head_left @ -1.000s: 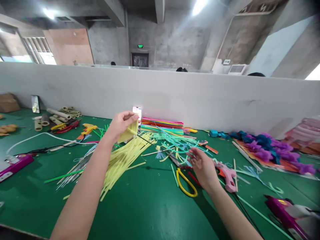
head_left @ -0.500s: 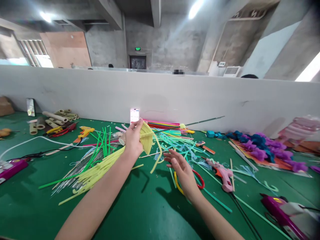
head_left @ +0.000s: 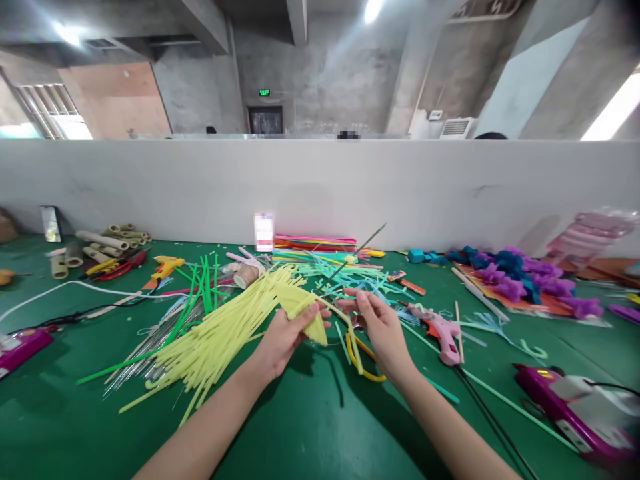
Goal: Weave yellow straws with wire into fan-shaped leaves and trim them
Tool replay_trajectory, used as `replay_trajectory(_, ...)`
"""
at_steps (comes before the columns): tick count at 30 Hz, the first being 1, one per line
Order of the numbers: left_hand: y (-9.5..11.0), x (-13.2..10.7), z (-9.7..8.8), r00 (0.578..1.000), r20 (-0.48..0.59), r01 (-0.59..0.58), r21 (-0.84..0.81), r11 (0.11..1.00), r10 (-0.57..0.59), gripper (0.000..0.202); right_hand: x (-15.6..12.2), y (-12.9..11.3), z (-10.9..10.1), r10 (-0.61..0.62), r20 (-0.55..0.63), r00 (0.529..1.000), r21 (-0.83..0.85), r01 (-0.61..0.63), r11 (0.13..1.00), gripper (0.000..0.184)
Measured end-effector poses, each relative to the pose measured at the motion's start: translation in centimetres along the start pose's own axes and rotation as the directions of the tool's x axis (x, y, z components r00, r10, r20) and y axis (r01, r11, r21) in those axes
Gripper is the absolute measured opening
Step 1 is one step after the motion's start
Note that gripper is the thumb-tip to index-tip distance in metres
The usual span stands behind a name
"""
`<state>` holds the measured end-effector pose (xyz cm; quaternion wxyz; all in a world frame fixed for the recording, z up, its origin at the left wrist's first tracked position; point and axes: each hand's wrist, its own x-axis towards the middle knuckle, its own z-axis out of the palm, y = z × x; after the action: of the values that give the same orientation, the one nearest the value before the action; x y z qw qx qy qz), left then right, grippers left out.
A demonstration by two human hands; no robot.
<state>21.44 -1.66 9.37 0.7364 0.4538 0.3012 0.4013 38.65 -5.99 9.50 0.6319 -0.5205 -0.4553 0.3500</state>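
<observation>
My left hand (head_left: 285,337) is closed on a yellow fringed paper piece (head_left: 305,313) just above the green table. My right hand (head_left: 377,327) is close beside it, fingers pinched on a thin dark wire stem (head_left: 357,250) that slants up and to the right. A pile of yellow strips (head_left: 220,333) lies to the left of my left hand. Yellow-handled scissors (head_left: 363,363) lie under my right hand.
A pink glue gun (head_left: 440,330) lies right of my hands, a purple tool (head_left: 570,407) at the near right. Green strips (head_left: 203,283), a stack of coloured sheets (head_left: 315,243), paper tubes (head_left: 110,239), purple and blue paper flowers (head_left: 520,283) and a white partition wall (head_left: 450,193) lie behind.
My left hand has come down and toward me with the yellow fringed piece. My right hand has moved in beside it and closed on the thin stem.
</observation>
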Motion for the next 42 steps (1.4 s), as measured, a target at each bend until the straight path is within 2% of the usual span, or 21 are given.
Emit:
replay_trajectory(4,-0.9,0.6,-0.8,0.994,-0.105,-0.010,-0.014,1.000,0.009,0.046,0.2,0.7,0.1,0.041,0.045,0.998,-0.023,-0.039,0.999,0.040)
replay_trajectory(9,-1.0,1.2,-1.0,0.985,-0.154,-0.080,-0.026,0.996,0.075,0.048,0.3,1.5,0.3,0.110,0.102,0.989,-0.075,-0.102,0.992,0.047)
replay_trajectory(12,-1.0,1.2,-1.1,0.968,-0.209,-0.146,-0.009,0.989,0.140,0.046,0.4,2.1,0.1,0.173,0.035,0.984,-0.160,-0.165,0.973,0.055)
replay_trajectory(14,-1.0,1.2,-1.1,0.952,-0.246,-0.183,0.011,0.983,0.180,0.046,0.4,2.2,0.0,0.074,-0.073,0.995,-0.296,-0.092,0.951,0.053)
replay_trajectory(16,-1.1,1.2,-1.2,0.943,-0.263,-0.206,0.013,0.979,0.202,0.045,0.1,1.9,0.0,-0.108,-0.116,0.987,-0.444,0.046,0.895,0.048)
replay_trajectory(17,-1.1,1.2,-1.2,0.941,-0.269,-0.212,0.008,0.977,0.206,0.045,-0.2,1.7,0.1,-0.179,-0.095,0.979,-0.493,0.110,0.863,0.045)
replay_trajectory(19,-1.2,1.2,-1.2,0.940,-0.275,-0.211,-0.012,0.977,0.200,0.045,-0.8,1.3,0.7,-0.231,0.004,0.973,-0.525,0.199,0.828,0.038)
replay_trajectory(24,-1.2,1.1,-0.7,0.938,-0.267,-0.243,-0.046,0.969,0.222,0.045,-2.5,1.4,2.8,-0.152,0.219,0.964,-0.546,0.250,0.800,0.033)
replay_trajectory(27,-1.1,1.0,-0.5,0.933,-0.266,-0.260,-0.037,0.965,0.242,0.040,-3.1,1.9,3.6,-0.110,0.266,0.958,-0.563,0.247,0.788,0.030)
replay_trajectory(32,-1.1,0.8,-0.4,0.929,-0.299,-0.241,-0.039,0.970,0.218,0.036,-3.2,2.2,3.7,-0.112,0.266,0.957,-0.575,0.251,0.779,0.026)
replay_trajectory(35,-1.1,0.7,-0.6,0.948,-0.273,-0.187,-0.059,0.981,0.164,0.038,-3.0,2.3,3.5,-0.168,0.225,0.960,-0.559,0.269,0.784,0.021)
replay_trajectory(40,-0.5,0.7,-1.4,0.988,-0.121,-0.107,-0.091,0.990,0.095,0.035,-2.3,2.1,2.7,-0.128,0.164,0.978,-0.525,0.196,0.828,0.024)
replay_trajectory(42,-0.2,0.6,-1.8,0.997,-0.068,-0.043,-0.087,0.995,0.037,0.034,-1.9,2.0,2.2,-0.147,0.149,0.978,-0.520,0.204,0.829,0.026)
